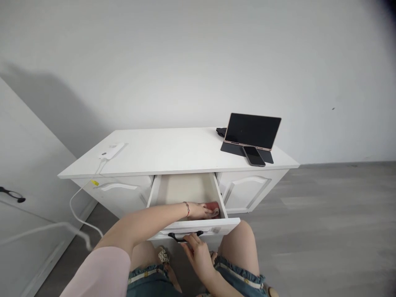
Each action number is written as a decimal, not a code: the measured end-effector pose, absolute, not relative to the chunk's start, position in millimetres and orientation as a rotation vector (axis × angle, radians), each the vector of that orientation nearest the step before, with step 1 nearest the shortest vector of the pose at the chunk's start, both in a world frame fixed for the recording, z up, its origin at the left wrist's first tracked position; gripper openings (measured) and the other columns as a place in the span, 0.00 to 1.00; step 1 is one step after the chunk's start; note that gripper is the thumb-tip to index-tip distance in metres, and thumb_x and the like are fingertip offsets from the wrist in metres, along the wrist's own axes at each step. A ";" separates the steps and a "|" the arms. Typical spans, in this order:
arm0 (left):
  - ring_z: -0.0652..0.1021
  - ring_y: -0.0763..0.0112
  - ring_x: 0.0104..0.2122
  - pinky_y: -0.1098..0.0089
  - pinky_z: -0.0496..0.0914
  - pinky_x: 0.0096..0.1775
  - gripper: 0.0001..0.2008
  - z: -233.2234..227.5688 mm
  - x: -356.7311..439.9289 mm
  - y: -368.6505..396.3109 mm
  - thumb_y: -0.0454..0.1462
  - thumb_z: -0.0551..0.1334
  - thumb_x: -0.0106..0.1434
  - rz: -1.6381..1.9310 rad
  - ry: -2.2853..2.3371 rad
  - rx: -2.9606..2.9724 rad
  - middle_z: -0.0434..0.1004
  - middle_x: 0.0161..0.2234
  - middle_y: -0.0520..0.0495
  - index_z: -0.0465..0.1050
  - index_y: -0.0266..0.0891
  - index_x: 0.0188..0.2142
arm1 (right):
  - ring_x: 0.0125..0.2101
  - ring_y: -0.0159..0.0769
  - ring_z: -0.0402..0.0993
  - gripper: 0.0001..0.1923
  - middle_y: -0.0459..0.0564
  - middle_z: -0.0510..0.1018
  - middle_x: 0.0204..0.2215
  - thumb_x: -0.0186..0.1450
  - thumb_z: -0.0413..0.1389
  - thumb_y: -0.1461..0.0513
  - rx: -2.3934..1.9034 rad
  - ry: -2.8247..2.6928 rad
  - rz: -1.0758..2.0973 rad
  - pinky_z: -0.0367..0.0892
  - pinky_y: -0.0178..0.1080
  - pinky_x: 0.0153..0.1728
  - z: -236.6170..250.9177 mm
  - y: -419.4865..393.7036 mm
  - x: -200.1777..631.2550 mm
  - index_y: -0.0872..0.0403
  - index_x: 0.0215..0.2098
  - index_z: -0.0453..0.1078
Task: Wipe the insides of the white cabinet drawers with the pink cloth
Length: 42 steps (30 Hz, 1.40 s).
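Note:
A white cabinet (173, 150) stands against the wall with its middle drawer (185, 189) pulled out toward me. My left hand (199, 211) reaches into the drawer's front right corner and lies on a red cloth-like thing (213, 206); whether it grips it I cannot tell. My right hand (198, 249) is below the drawer front, its fingertips hooked on the black handle (185, 236). A bracelet circles my left wrist.
On the cabinet top at the right stand a dark tablet (252, 131) on its folded cover and a phone (253, 156). A white power bank (111, 150) with a cable lies at the left. A white door is at far left, grey floor at right.

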<state>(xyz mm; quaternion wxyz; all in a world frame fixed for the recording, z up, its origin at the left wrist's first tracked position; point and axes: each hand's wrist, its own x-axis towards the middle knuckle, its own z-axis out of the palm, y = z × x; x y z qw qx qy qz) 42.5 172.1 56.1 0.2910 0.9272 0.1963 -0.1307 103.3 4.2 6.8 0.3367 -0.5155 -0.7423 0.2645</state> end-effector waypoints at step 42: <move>0.60 0.55 0.60 0.53 0.59 0.55 0.35 29.4 18.7 295.1 0.27 0.55 0.57 0.004 1.320 2.383 0.57 0.62 0.39 0.50 0.41 0.64 | 0.31 0.35 0.75 0.07 0.46 0.76 0.34 0.65 0.51 0.62 -1.289 -1.957 0.644 0.65 0.33 0.31 -13.3 7.4 105.6 0.49 0.40 0.68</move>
